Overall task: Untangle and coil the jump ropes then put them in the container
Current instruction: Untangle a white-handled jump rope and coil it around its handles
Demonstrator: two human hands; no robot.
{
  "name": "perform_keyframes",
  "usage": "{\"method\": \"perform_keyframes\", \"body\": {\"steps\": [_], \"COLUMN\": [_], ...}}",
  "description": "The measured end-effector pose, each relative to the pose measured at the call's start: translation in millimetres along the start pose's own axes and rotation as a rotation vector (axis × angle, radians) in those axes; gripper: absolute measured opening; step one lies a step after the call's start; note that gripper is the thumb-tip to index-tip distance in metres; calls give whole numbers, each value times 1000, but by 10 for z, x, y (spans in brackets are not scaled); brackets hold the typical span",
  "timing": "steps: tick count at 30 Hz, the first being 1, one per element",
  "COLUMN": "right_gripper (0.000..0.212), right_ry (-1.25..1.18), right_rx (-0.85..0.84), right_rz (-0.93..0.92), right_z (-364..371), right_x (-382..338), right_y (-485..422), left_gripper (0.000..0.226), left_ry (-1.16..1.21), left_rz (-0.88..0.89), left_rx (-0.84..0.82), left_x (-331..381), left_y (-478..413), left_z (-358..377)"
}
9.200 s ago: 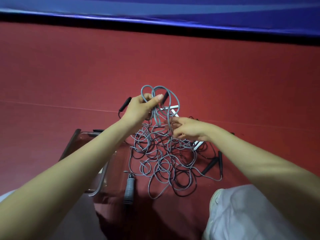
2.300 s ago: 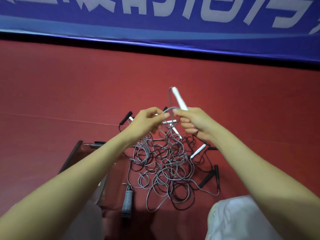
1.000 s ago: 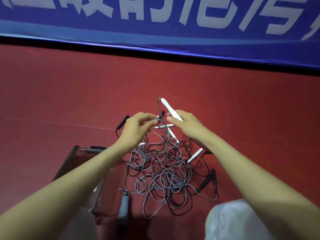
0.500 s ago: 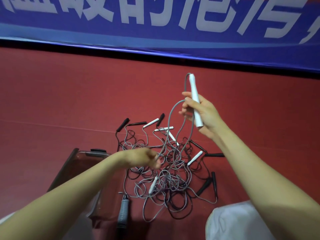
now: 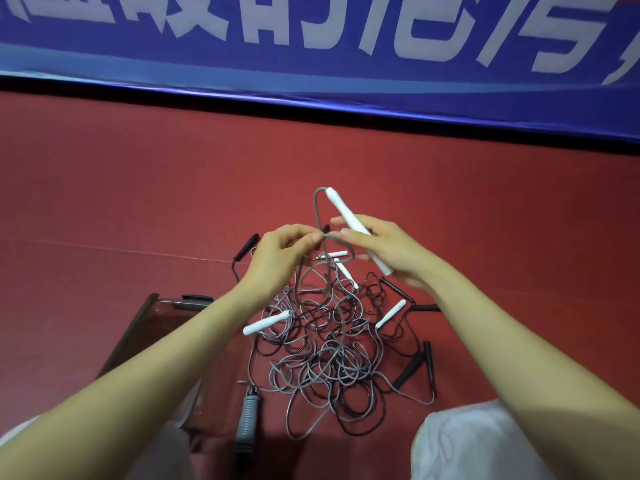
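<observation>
Above the tangle (image 5: pixel 329 344), right hand (image 5: pixel 391 254) gripped white handle (image 5: pixel 341 211). Left hand (image 5: pixel 277 261) at 9 o'clock pinched its cord (image 5: pixel 316 209), likely freeing it.

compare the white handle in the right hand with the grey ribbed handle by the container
The white handle is smooth; the grey ribbed handle is thicker and ridged. The white handle is held raised and tilted in the right hand; the grey ribbed handle lies untouched beside the container. Both end in grey cord.
</observation>
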State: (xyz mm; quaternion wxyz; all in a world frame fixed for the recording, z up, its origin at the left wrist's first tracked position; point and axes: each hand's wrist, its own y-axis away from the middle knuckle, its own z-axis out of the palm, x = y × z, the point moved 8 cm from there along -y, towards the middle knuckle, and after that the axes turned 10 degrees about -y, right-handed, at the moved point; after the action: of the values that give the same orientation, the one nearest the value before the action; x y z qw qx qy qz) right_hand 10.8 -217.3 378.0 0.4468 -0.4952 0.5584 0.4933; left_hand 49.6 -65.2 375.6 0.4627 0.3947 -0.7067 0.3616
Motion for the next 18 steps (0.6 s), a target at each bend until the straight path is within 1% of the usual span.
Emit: {"method": "perform_keyframes", "body": {"steps": [2, 3, 4, 5, 6, 7, 9, 10, 11, 12, 15, 17, 18], "right_gripper": [22, 19, 12, 6, 5, 8, 10, 10, 10, 10, 9, 9, 9], "right_ry": [-124, -170, -201, -221, -231, -236, -264, -289, -316, -346, -476, -558, -578], "right_rx": [-19, 0, 31, 63, 89, 108, 139, 156, 173, 187, 221, 248, 264], "right_rz": [13, 3, -8, -16, -28, -46, -84, -95, -97, -96, -93, -98, -97], "right_z": [96, 113, 104, 82, 56, 35, -13, -43, -74, -98, -176, -257, -304], "right_x": [17, 0, -18, -41, -66, -100, -166, -182, -190, -195, -210, -232, -234], "right_y": [1, 8, 9, 10, 9, 14, 28, 27, 30, 33, 41, 49, 51], "left_gripper": [7, 2, 4, 6, 6, 6, 7, 6, 7, 9, 11, 8, 8], "left_ry": [77, 138, 192, 213, 193, 119, -93, -166, -193, -183, -80, -124, -196], "left_rz": [14, 7, -12, -35, -54, -67, -106, -141, -174, -192, -245, -278, -286], "left_rx": [43, 55, 49, 4, -89, -218, -508, -616, -665, -655, -543, -566, -602], "left_x": [56, 50, 24, -20, -64, -139, -362, -497, -604, -671, -749, -820, -876], "left_y": [-12, -25, -40, -52, -50, -28, 112, 200, 262, 277, 213, 208, 223], "left_z": [-19, -36, -38, -7, 65, 171, 420, 515, 576, 599, 544, 514, 498]}}
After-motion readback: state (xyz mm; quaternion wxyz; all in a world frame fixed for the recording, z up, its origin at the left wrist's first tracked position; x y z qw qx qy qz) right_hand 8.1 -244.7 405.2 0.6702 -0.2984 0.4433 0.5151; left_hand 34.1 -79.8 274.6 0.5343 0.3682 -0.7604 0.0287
